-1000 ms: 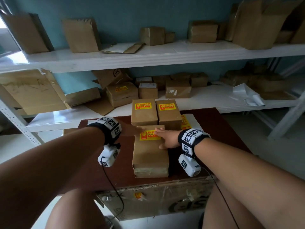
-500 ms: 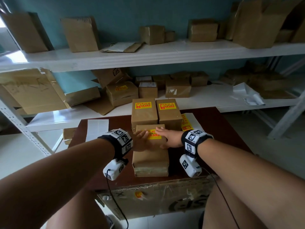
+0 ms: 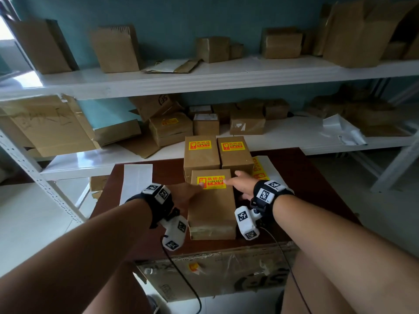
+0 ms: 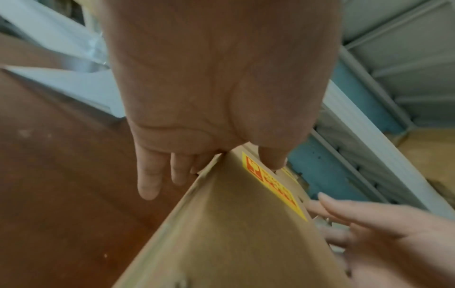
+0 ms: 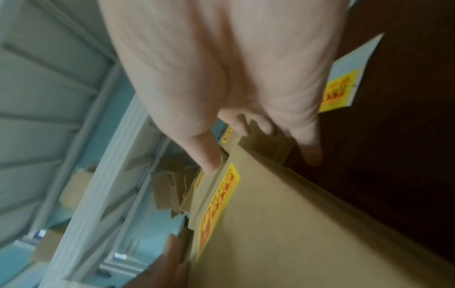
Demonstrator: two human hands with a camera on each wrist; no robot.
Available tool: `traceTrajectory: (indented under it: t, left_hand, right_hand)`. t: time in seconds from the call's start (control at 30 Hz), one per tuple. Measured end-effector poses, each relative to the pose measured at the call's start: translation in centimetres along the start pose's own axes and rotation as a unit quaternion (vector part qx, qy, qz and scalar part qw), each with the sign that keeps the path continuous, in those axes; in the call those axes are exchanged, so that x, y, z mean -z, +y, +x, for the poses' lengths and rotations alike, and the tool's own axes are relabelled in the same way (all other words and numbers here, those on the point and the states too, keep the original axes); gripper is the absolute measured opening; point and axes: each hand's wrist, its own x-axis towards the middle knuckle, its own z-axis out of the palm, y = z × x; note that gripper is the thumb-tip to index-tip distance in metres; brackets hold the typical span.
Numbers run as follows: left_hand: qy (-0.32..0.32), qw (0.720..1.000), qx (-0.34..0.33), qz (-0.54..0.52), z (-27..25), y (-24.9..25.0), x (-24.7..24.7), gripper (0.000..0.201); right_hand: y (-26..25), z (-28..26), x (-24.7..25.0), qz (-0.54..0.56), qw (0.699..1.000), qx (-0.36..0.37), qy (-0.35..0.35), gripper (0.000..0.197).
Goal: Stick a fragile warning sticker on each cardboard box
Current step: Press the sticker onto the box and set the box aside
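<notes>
A brown cardboard box (image 3: 212, 207) lies near the front of the dark red table (image 3: 317, 177), with a yellow fragile sticker (image 3: 212, 182) stuck across its far end. My left hand (image 3: 187, 193) presses its thumb on the sticker's left end (image 4: 273, 183), its fingers (image 4: 147, 183) straight down beside the box (image 4: 234, 233). My right hand (image 3: 240, 183) touches the sticker's right end (image 5: 221, 196) with its thumb, its fingers spread past the box (image 5: 295, 224). Two stickered boxes (image 3: 200, 155) (image 3: 235, 155) stand just behind.
A sheet of yellow stickers (image 3: 260, 168) lies at the right behind my right hand. White backing paper (image 3: 137, 182) lies at the table's left. White shelves (image 3: 294, 141) with many boxes stand behind. A large flat cardboard piece (image 3: 215, 275) leans against the table's front.
My left hand came in from the left onto the sticker. Both hands then slid apart from its middle to its ends, uncovering it.
</notes>
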Motion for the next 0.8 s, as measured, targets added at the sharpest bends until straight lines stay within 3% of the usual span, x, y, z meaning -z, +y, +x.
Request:
traceTrajectory:
  t: [0.07, 0.17, 0.2, 0.3, 0.47, 0.67, 0.8]
  left_hand:
    - [-0.017, 0.999, 0.002, -0.03, 0.2, 0.2, -0.8, 0.059]
    - [0.024, 0.998, -0.005, -0.058, -1.9, 1.4, -1.2, 0.03]
    - [0.039, 0.997, -0.02, -0.058, -2.2, 1.5, -1.0, 0.03]
    - [0.07, 0.99, -0.065, -0.104, -2.8, 1.8, 0.1, 0.053]
    - [0.043, 0.976, -0.168, -0.129, -4.2, 3.0, 1.2, 0.051]
    - [0.009, 0.96, -0.266, -0.087, -5.8, 3.6, 0.7, 0.082]
    - [0.052, 0.949, -0.297, -0.096, -6.8, 4.6, 0.3, 0.084]
  right_hand:
    - [0.7, 0.5, -0.8, 0.001, 0.999, -0.027, -0.018, 0.08]
    - [0.8, 0.5, -1.0, 0.045, 0.999, -0.012, -0.018, 0.09]
    - [0.4, 0.0, -0.9, 0.072, 0.997, 0.0, -0.014, 0.094]
    - [-0.4, -0.9, 0.1, 0.156, 0.986, 0.046, 0.019, 0.099]
    - [-2.9, -3.4, 0.4, 0.2, 0.975, 0.093, 0.039, 0.103]
    - [-5.2, -5.1, -0.3, 0.121, 0.975, 0.159, 0.093, 0.124]
    - [-6.1, -5.3, -0.9, 0.006, 0.968, 0.191, 0.164, 0.136]
